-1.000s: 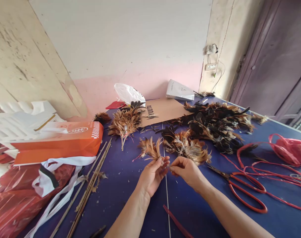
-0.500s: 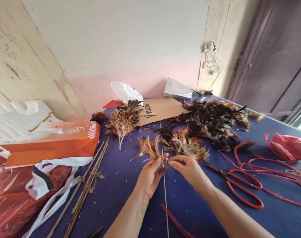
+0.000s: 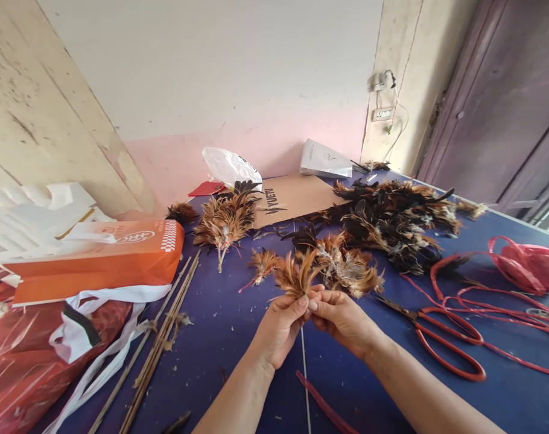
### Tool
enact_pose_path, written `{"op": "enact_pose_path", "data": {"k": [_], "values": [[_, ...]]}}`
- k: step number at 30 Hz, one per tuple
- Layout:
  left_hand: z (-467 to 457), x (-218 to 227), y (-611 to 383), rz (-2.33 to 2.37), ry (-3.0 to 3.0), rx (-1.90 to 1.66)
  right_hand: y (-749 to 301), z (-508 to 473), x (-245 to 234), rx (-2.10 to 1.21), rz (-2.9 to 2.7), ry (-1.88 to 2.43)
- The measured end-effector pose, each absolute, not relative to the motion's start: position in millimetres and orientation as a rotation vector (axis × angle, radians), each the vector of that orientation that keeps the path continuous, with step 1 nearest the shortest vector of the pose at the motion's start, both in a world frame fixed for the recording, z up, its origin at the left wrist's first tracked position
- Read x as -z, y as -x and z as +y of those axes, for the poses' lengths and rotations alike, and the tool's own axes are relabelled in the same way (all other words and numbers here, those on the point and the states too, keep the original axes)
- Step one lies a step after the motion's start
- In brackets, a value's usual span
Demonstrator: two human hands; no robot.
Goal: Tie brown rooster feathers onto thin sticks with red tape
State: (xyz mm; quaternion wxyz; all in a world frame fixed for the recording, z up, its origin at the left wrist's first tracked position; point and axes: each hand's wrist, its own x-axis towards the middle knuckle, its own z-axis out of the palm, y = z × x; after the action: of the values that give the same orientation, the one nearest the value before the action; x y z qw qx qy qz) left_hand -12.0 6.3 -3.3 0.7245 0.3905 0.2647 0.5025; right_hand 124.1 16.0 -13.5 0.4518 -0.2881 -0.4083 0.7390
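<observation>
My left hand (image 3: 281, 322) pinches the base of a small bunch of brown feathers (image 3: 297, 274), tips fanned upward. Against it, my right hand (image 3: 342, 316) is closed with thumb and fingers at the same base; the quill ends are hidden between the fingertips. Just behind lies a loose pile of brown and black feathers (image 3: 342, 268). A smaller feather tuft (image 3: 263, 264) with a pink strand rests left of the held bunch. Farther left is a feather duster head (image 3: 227, 223) with a short stick end showing.
Red-handled scissors (image 3: 450, 337) lie at right beside tangled pink plastic twine (image 3: 528, 265). Thin sticks (image 3: 161, 337) and an orange paper bag (image 3: 98, 262) are at left. A dark feather heap (image 3: 392, 223), cardboard (image 3: 301, 196) and a white plastic bag (image 3: 231, 167) are at the back.
My right hand has moved left to meet my left hand at the base of the bunch. The feathers have swung more upright and shifted right, uncovering the small tuft.
</observation>
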Motion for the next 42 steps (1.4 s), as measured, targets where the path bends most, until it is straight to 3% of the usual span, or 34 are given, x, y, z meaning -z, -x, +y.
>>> {"op": "enact_pose_path", "data": {"k": [15,18,24,27,35,42], "values": [[10,-2,20,0.614,-0.965,-1.062,-125,19,19,-1.853,-1.134,0.696],[11,-1,22,0.647,-0.917,-1.098,-125,18,17,-1.623,-1.303,0.872],[15,4,24,0.683,-0.650,-1.108,-132,12,0,-0.609,-1.801,1.140],[15,8,22,0.679,-0.615,-1.050,-135,9,-5,-0.288,-1.978,1.132],[14,16,17,0.654,-0.571,-1.010,-139,11,-6,0.043,-2.163,1.101],[13,16,16,0.707,-0.665,-0.997,-142,11,-6,0.070,-2.187,1.117]]}}
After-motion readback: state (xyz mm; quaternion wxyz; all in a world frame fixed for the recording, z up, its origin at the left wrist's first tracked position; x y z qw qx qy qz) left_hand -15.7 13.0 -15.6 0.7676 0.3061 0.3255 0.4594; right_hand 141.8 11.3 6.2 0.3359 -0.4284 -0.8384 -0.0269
